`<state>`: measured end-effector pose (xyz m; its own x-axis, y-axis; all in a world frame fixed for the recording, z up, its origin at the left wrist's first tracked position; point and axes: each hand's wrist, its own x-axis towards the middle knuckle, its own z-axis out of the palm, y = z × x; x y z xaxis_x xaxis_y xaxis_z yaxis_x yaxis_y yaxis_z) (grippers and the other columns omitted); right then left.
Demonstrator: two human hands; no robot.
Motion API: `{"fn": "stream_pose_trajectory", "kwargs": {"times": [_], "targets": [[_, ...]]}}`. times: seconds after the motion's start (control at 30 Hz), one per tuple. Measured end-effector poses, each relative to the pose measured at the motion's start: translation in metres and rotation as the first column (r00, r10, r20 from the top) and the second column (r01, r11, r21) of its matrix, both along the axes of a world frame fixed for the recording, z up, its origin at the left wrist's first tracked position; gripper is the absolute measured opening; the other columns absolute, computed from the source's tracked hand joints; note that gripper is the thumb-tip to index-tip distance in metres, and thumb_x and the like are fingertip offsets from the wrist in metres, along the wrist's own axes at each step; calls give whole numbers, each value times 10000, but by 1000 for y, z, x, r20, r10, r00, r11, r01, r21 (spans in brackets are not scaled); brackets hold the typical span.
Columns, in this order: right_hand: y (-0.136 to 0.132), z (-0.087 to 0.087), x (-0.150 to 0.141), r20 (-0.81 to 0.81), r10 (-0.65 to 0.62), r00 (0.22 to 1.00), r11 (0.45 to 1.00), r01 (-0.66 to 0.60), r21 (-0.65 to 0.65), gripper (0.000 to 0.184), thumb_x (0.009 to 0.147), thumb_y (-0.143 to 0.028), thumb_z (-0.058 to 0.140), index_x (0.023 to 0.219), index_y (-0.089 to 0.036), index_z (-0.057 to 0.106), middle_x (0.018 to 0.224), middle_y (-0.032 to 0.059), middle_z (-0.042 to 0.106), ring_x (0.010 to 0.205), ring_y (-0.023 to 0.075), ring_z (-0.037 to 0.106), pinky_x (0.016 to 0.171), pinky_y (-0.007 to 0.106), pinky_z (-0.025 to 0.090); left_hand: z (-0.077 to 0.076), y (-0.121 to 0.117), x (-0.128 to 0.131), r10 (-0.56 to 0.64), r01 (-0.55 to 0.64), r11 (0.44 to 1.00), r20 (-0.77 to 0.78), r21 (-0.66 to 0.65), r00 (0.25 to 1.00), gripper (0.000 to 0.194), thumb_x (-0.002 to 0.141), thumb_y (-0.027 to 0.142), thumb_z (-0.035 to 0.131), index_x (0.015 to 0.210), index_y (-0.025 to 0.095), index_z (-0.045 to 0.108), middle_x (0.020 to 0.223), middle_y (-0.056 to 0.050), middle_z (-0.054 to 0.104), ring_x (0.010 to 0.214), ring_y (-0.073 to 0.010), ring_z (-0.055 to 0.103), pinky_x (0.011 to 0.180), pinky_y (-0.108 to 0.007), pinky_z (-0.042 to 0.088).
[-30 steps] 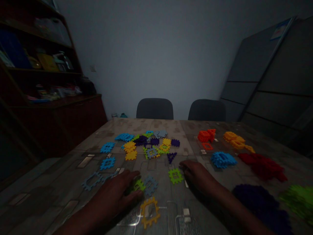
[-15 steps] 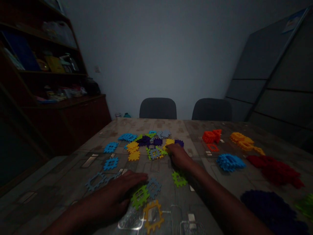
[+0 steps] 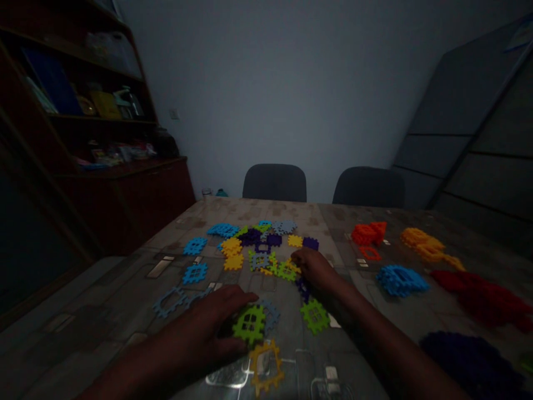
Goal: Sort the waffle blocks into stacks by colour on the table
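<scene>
My left hand (image 3: 216, 319) is at the near middle of the table, thumb and fingers closed about the edge of a green window tile (image 3: 249, 324). The tile is notched and tilts up a little over a grey-blue tile (image 3: 270, 315). My right hand (image 3: 312, 268) has its fingers curled in beside another green window tile (image 3: 286, 270), and a bit of yellow shows at the fingertips; what they grip is hidden. Under its wrist lies a dark purple piece (image 3: 303, 289). Closer to me are a green window tile (image 3: 315, 316) and a yellow frame (image 3: 266, 366).
Yellow tiles (image 3: 233, 261), blue tiles (image 3: 195, 273) and purple tiles (image 3: 250, 237) lie around the middle. Sorted heaps on the right are orange-red (image 3: 368, 233), orange (image 3: 422, 244), blue (image 3: 400, 279), red (image 3: 487, 294) and purple (image 3: 470, 361). Two chairs (image 3: 275, 180) stand behind the table.
My right hand has drawn back slightly toward me, and the green tile and purple piece beside it show more. My left hand's thumb has come round the green tile, which now tilts up.
</scene>
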<state>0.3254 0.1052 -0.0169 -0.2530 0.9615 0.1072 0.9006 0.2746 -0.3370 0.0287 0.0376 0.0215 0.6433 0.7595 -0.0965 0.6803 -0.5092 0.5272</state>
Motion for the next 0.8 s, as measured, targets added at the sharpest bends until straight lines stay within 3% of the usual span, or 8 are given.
{"fn": "stream_pose_trajectory", "kwargs": {"times": [0.1, 0.23, 0.4, 0.5, 0.57, 0.67, 0.8], "targets": [[2, -1, 1, 1, 46, 999, 998, -45, -34, 306, 756, -31, 502, 964, -145, 695, 1016, 104, 727, 948, 217, 640, 776, 241, 418, 3, -10, 12, -44, 41, 998, 70, 53, 997, 520, 837, 389, 669, 1334, 331, 527, 1273, -60, 598, 1145, -292, 552, 977, -425, 467], [2, 0, 3, -2, 54, 999, 996, -54, -68, 336, 762, -41, 519, 1012, -176, 700, 982, 53, 737, 897, 194, 654, 760, 232, 433, -2, -28, 37, -151, 143, 979, 46, 145, 987, 452, 852, 446, 657, 1267, 303, 553, 1110, -59, 634, 1005, -266, 583, 878, -406, 481], [-3, 6, 0, 42, 17, 999, 999, -15, -38, 381, 842, -91, 498, 1191, -131, 645, 1096, 115, 688, 1005, 202, 625, 845, 260, 426, -44, -41, 79, -272, 308, 858, -146, 412, 951, 517, 795, 576, 694, 1159, 221, 598, 891, -88, 651, 816, -281, 587, 709, -403, 473], [-10, 11, -11, 99, 37, 994, 999, -34, -28, 376, 805, -261, 657, 1158, -135, 660, 1162, 150, 631, 1106, 271, 557, 911, 336, 405, -62, -43, 97, -244, 346, 818, -269, 460, 932, 310, 853, 354, 700, 1114, 211, 615, 809, -80, 655, 770, -271, 593, 702, -403, 464], [-14, 13, -19, 141, 42, 989, 999, -38, -34, 434, 739, -371, 737, 1097, -134, 679, 1178, 171, 601, 1134, 326, 518, 921, 395, 394, -60, -45, 100, -245, 341, 841, -266, 420, 932, 391, 819, 400, 735, 1138, 212, 610, 839, -85, 665, 774, -281, 599, 705, -415, 469], [-15, 16, -28, 177, 43, 983, 998, -35, -49, 446, 713, -406, 750, 1044, -114, 684, 1149, 190, 591, 1127, 350, 504, 909, 427, 388, -40, -44, 90, -224, 257, 911, -137, 323, 965, 532, 786, 605, 692, 1151, 228, 609, 922, -92, 662, 818, -290, 599, 733, -428, 471], [-16, 18, -33, 175, 75, 982, 997, -69, -42, 415, 688, -357, 751, 1008, -104, 674, 1119, 188, 595, 1101, 343, 499, 909, 432, 372, -17, -29, 70, -87, 79, 973, 26, 218, 996, 230, 917, 315, 538, 1123, 260, 623, 974, -61, 673, 939, -253, 604, 843, -402, 458]]}}
